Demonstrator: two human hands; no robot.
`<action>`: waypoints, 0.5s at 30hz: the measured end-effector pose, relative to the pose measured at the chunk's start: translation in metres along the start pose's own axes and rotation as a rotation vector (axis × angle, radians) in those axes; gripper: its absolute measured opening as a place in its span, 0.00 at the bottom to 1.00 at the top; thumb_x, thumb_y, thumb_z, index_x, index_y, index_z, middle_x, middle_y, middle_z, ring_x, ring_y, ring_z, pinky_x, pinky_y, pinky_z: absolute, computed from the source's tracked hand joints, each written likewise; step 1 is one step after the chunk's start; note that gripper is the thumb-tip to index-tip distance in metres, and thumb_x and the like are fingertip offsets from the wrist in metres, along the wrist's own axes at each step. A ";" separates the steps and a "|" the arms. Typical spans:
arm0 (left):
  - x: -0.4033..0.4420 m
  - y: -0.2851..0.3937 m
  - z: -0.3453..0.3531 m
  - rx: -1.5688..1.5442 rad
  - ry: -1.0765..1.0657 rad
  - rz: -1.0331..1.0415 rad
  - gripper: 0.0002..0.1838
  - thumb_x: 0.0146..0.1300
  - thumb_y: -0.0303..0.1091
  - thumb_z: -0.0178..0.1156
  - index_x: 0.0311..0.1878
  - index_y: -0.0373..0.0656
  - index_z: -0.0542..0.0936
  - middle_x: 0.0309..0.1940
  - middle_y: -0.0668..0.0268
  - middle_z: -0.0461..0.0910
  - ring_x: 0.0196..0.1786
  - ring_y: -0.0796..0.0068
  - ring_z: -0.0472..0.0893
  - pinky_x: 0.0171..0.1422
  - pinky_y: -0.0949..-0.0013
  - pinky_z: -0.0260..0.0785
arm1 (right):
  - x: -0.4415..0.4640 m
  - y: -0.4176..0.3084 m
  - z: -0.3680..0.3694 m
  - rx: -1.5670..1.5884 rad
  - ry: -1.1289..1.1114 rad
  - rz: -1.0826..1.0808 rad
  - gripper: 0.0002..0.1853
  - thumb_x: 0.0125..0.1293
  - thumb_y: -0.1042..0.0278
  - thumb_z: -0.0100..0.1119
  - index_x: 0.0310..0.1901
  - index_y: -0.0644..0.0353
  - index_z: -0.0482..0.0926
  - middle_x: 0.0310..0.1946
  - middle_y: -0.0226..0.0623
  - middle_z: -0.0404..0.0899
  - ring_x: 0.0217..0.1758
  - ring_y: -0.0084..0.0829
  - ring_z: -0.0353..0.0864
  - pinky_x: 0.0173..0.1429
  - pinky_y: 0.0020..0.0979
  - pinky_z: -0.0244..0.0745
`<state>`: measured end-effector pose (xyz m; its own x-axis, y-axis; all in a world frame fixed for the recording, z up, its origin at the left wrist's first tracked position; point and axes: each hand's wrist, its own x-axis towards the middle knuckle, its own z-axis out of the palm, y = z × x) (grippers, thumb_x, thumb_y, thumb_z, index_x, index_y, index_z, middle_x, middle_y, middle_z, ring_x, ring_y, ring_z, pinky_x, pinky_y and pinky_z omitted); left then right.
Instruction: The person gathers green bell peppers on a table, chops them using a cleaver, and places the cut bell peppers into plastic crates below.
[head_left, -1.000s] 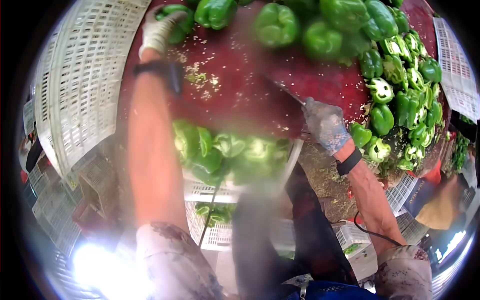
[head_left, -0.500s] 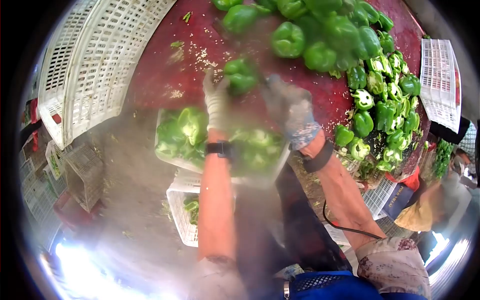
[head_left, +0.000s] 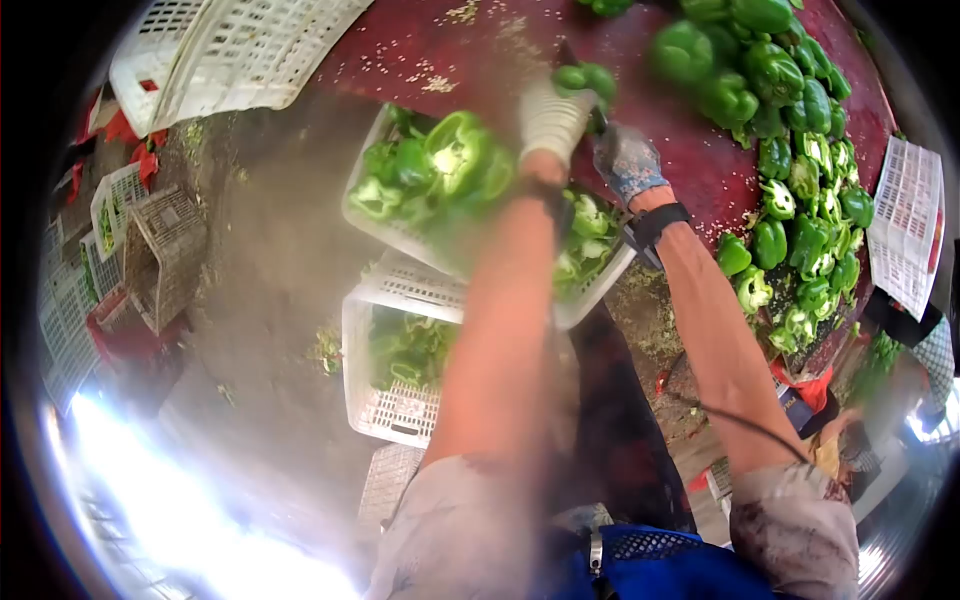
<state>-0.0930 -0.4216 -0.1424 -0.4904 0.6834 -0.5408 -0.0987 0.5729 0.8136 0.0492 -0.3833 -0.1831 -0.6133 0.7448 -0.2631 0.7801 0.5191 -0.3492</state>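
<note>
My left hand, in a whitish glove, holds a green pepper above the near part of the red table. Close at its right, my right hand, in a grey patterned glove, grips a knife whose dark blade points up beside the pepper. Below both hands sits a white crate of green peppers, several of them cut open; my left forearm hides part of it. Whole peppers lie at the back right of the table, with cut peppers nearer its right edge.
Large white crates stand at the upper left. A lower white crate holds green pieces. More crates sit on the floor at left. Another white crate stands at the right, with part of another person beyond.
My left hand has brought a pepper from the table's far left over to my right hand. The knife is now beside it. The camera view has shifted too.
</note>
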 end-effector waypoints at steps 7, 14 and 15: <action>-0.011 -0.054 -0.003 -0.326 0.235 0.091 0.32 0.52 0.36 0.64 0.62 0.41 0.71 0.50 0.56 0.78 0.49 0.66 0.78 0.53 0.67 0.72 | -0.037 -0.024 0.005 -0.057 0.029 -0.112 0.08 0.64 0.65 0.56 0.38 0.60 0.78 0.29 0.54 0.80 0.32 0.51 0.81 0.33 0.50 0.74; -0.118 -0.093 -0.084 -0.608 0.698 0.041 0.27 0.60 0.30 0.59 0.64 0.36 0.69 0.55 0.57 0.73 0.53 0.68 0.75 0.57 0.64 0.70 | -0.111 -0.058 0.032 0.387 0.069 -0.494 0.14 0.62 0.73 0.55 0.49 0.66 0.76 0.30 0.38 0.77 0.30 0.34 0.78 0.35 0.33 0.76; -0.117 -0.114 -0.099 -0.505 0.789 0.021 0.25 0.62 0.30 0.58 0.63 0.36 0.70 0.57 0.56 0.73 0.52 0.66 0.76 0.57 0.65 0.71 | -0.107 -0.052 0.027 0.274 0.099 -0.469 0.14 0.64 0.71 0.55 0.50 0.67 0.76 0.30 0.36 0.77 0.29 0.32 0.77 0.35 0.32 0.76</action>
<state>-0.1096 -0.6115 -0.1505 -0.9239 0.0815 -0.3740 -0.3564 0.1733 0.9181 0.0715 -0.5011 -0.1612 -0.8626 0.5026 0.0582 0.3573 0.6866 -0.6332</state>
